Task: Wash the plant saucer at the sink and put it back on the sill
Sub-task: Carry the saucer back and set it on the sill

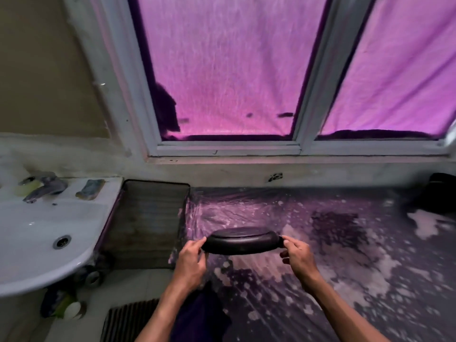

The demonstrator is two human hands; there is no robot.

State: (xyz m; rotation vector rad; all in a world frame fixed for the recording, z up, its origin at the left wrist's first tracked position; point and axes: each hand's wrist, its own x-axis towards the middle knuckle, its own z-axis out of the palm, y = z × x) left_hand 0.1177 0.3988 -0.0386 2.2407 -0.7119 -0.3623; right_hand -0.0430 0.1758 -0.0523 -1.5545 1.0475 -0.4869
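A dark round plant saucer (243, 241) is held level in the air over a plastic-covered surface, seen from slightly above its rim. My left hand (191, 259) pinches its left edge and my right hand (297, 255) pinches its right edge. The white sink (32, 233) with a drain and a metal faucet (43, 186) stands at the left. The window sill (283, 159) runs below the window, above and beyond the saucer.
A wire rack (145, 220) leans between sink and the spattered plastic-covered surface (345, 255). A sponge (90, 188) lies on the sink's rim. A dark object (441, 191) sits at the far right. Bottles (64, 307) stand on the floor under the sink. Purple cloth covers the window.
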